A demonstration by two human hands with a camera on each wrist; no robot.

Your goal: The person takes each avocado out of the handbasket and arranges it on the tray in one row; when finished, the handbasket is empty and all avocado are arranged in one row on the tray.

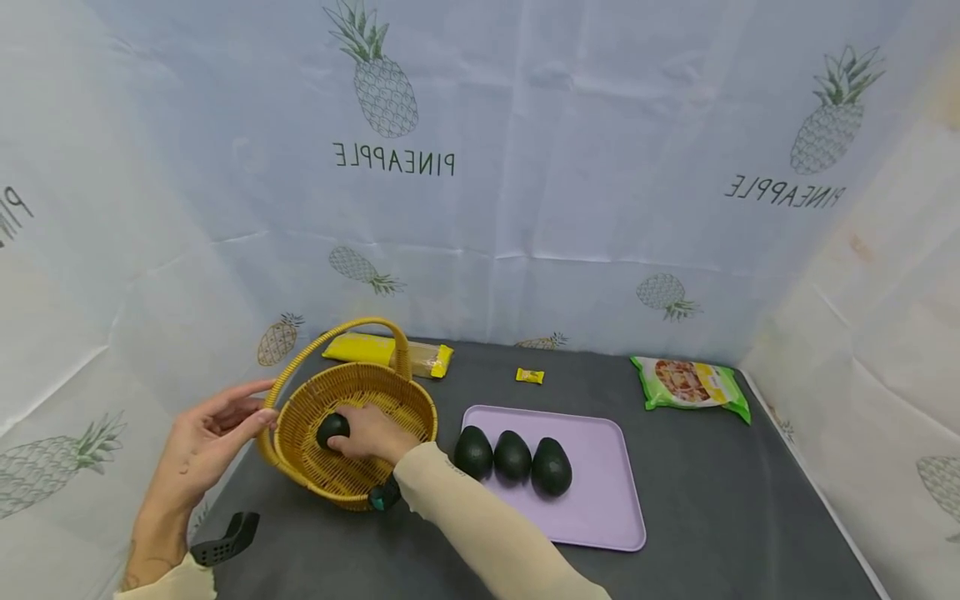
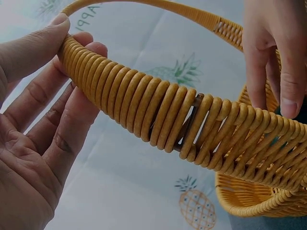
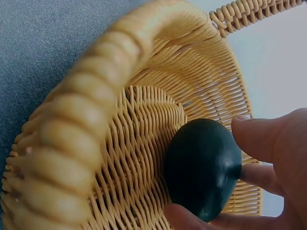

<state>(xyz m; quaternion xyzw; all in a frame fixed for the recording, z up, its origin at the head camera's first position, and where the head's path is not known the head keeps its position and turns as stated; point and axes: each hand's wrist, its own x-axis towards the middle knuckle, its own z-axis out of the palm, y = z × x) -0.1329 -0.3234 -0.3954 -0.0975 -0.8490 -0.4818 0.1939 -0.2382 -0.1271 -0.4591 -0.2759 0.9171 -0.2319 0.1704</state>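
Note:
A yellow wicker basket [image 1: 352, 379] with a tall arched handle [image 2: 129, 100] stands on the left of the table. My left hand [image 1: 206, 442] grips that handle low on its left side, thumb on one face and fingertips on the other, as the left wrist view shows. Inside the basket my right hand [image 1: 372, 432] holds a dark green avocado [image 3: 204, 167] between thumb and fingers, close to the woven floor and wall. Three more avocados [image 1: 512, 457] lie in a row on the left part of a lilac tray [image 1: 600, 500], right of the basket.
Behind the basket lies a yellow packet [image 1: 360, 348] with a see-through part. A small yellow wrapped piece [image 1: 529, 376] sits beyond the tray. At the back right is a green food bag [image 1: 690, 385]. Pineapple-print cloth [image 1: 525, 167] walls the dark table [image 1: 705, 500] at back and sides.

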